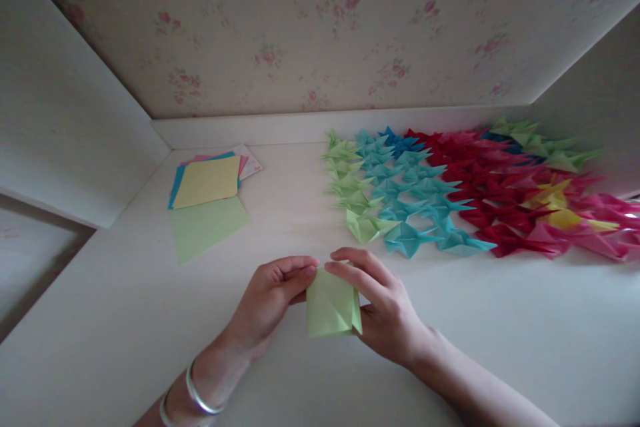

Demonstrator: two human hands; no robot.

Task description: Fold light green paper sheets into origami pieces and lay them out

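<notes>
A light green sheet of origami paper (330, 303), folded into a small square with layers showing at its right edge, is between my two hands above the white table. My left hand (275, 293) pinches its upper left corner between thumb and fingers. On the other side, my right hand (387, 303) has its index and middle fingers curved over the top edge, with the thumb partly hidden behind the right side. Creases run diagonally across the paper's face. Two silver bangles (197, 390) circle my left wrist.
Rows of folded paper cranes, light green (367, 223), turquoise (410, 237), red (510, 237) and pink, with a few yellow (555, 203), cover the back right. At back left lie paper sheets, a yellow one (210, 181) on top and a green one (207, 227) below. A floral wall (310, 47) rises behind.
</notes>
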